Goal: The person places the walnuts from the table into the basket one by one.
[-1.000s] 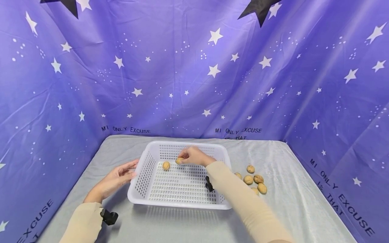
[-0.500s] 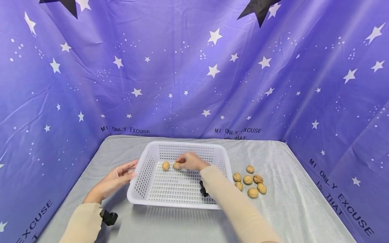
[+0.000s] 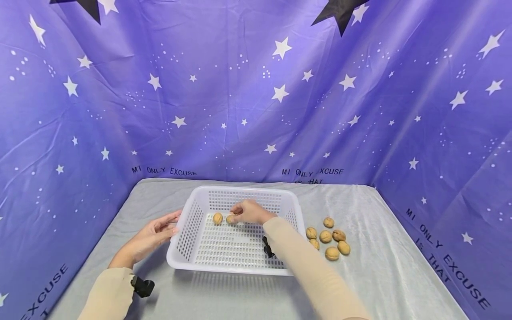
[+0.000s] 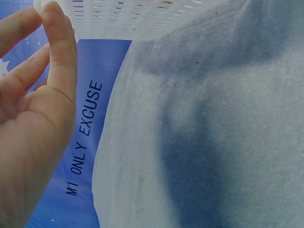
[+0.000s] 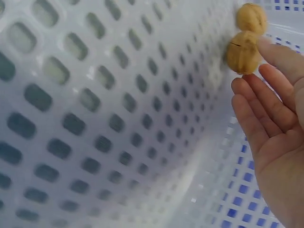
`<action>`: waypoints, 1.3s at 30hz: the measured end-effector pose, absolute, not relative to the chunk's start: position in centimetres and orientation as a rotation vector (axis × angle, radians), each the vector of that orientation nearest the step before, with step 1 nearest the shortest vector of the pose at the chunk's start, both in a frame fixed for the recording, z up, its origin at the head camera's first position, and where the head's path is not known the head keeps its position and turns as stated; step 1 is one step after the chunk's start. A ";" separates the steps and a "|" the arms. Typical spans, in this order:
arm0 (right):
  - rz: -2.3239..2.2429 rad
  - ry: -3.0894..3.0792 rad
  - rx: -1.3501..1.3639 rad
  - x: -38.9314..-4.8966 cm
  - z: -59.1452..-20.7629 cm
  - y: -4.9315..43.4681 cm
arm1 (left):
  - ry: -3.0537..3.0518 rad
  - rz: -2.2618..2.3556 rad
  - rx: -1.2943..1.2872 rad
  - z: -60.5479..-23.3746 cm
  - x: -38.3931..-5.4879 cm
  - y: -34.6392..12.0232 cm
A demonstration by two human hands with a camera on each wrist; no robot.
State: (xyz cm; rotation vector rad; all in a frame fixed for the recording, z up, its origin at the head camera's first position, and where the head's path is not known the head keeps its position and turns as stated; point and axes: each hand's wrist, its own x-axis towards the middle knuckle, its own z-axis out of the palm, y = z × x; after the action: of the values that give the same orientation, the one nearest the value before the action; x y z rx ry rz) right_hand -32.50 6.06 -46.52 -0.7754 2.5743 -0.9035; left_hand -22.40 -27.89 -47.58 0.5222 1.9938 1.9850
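In one basket [image 3: 236, 270], the right hand [image 3: 251, 212] pinches one walnut [image 3: 230, 219] in a narrow grip; left of it lies a second walnut [image 3: 218, 218], rightward on the table [image 3: 400, 275] seven walnuts [image 3: 326, 236]. The left hand [image 3: 148, 238], fingers extended, touches the rim.

Purple backdrop [image 3: 224, 98]: black print "MI ONLY EXCUSE", repeated; "IS THAT" beneath, right-hand side

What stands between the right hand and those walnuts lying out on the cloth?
The right wall of the white basket: the right hand is inside, while the loose walnuts lie outside, beyond that wall. Reaching them would probably mean lifting over it. Nothing visible separates the hand from the walnut inside that it touches.
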 end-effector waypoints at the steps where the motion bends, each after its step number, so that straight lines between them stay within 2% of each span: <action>1: -0.890 2.578 -0.778 -32.5 -46.2 6.1 | 1.989 1.984 0.527 -47.6 -22.4 -27.9; 11: -0.815 2.574 -0.918 -32.8 -42.1 7.3 | 2.003 1.974 0.507 -47.7 -22.6 -28.1; 18: -0.816 2.599 -0.890 -32.7 -40.1 9.5 | 2.010 1.966 0.509 -47.8 -22.7 -28.1; 30: -0.894 2.742 -0.820 -32.5 -37.5 17.3 | 2.040 1.946 0.481 -47.6 -22.5 -28.0; 39: -0.966 2.805 -0.693 -32.2 -38.3 24.3 | 2.033 1.941 0.479 -47.4 -22.4 -27.9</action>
State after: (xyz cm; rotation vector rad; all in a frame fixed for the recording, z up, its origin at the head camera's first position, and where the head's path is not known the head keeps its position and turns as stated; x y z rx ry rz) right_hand -32.23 24.26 -38.25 -0.6929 2.8048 -0.9664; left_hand -22.40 -27.90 -47.43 0.4789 2.0334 1.9413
